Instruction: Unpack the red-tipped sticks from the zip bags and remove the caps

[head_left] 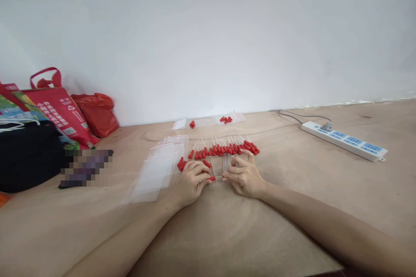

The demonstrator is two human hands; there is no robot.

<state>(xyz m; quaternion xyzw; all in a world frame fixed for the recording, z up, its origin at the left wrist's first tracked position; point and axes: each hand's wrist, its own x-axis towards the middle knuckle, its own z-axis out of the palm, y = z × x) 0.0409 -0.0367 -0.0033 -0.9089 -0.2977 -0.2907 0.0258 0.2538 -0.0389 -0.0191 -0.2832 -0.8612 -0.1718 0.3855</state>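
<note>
Between my fingertips, low over the table, a red rubber dropper bulb (212,178) meets the end of a thin glass tube (219,178). My left hand (193,180) pinches the bulb, while my right hand (244,175) grips the tube, most of which its fingers hide. Beyond my hands lies a row of droppers (224,149), clear tubes pointing away and red bulbs toward me. Several loose red bulbs (182,163) sit beside my left hand. Loose glass tubes (226,163) lie partly under my right hand.
Flat clear plastic bags (156,169) lie left of my hands. Farther back are more bags with red bulbs (226,119). A white power strip (344,140) with a plugged-in cord is at the right. Red bags (61,112) and a black bag (29,156) stand at the left.
</note>
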